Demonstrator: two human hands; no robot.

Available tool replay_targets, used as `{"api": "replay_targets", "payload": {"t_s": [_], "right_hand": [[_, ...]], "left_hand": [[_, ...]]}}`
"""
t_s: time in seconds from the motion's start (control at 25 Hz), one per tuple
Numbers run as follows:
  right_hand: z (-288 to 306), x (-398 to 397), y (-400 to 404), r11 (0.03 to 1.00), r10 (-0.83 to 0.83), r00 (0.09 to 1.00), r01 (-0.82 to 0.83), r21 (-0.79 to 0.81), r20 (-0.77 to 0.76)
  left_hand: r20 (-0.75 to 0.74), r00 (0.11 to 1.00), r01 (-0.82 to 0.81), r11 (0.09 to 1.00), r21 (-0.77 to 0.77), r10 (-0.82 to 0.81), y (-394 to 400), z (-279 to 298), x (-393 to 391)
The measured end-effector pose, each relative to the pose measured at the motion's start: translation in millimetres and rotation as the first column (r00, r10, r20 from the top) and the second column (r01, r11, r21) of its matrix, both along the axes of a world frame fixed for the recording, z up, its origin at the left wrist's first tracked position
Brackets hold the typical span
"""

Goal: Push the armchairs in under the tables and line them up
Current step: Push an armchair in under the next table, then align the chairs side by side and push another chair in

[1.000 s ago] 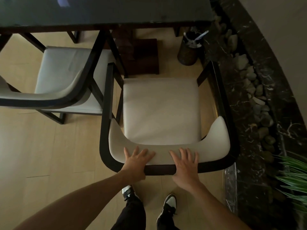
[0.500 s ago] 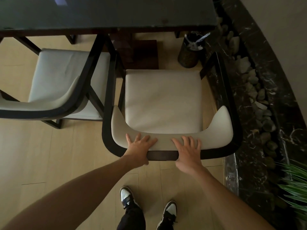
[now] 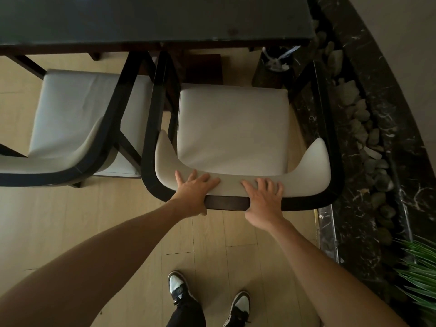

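My hands — left point(image 3: 194, 193), right point(image 3: 263, 198) — lie flat and apart, fingers spread on the padded backrest of the armchair point(image 3: 232, 128). It sits straight ahead of me, front tips at the near edge of the dark glossy desk point(image 3: 153, 20) — seat not yet under. Cream cushion, curved black frame; its neighbour point(image 3: 70, 114) stands askew.

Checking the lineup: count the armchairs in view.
2: one armchair under both hands, by the stone border; another armchair to its left, cut off by the frame. More may sit outside the view.
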State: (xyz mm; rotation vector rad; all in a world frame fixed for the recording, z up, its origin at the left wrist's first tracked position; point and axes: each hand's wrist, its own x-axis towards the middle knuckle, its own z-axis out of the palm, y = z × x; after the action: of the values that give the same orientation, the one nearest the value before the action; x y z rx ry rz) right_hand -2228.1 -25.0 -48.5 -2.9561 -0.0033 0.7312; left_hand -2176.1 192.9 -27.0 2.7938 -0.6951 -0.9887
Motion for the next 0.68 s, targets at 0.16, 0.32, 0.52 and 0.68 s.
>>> {"api": "replay_targets", "payload": {"t_s": [0.16,0.32,0.52,0.68], "right_hand": [[1,25,-8,1.000,0.001,1.000,-0.001,-0.010,0.000],[-1,46,-18,1.000,0.002,1.000,-0.002,-0.014,-0.016],[1,60,-43,1.000,0.017,0.999,-0.017,-0.015,-0.031],[4,62,-45,0.999,0.031,0.999,-0.031,-0.027,-0.012]], "left_hand": [[0.018,1.000,-0.005,1.000,-0.004,0.005,-7,-2,23],[0.024,1.000,-0.019,1.000,-0.018,0.020,-17,-3,40],[-0.002,0.999,-0.037,0.999,-0.024,0.037,-40,-1,47],[-0.023,0.999,-0.032,0.999,-0.025,0.032,-42,-3,52]]}}
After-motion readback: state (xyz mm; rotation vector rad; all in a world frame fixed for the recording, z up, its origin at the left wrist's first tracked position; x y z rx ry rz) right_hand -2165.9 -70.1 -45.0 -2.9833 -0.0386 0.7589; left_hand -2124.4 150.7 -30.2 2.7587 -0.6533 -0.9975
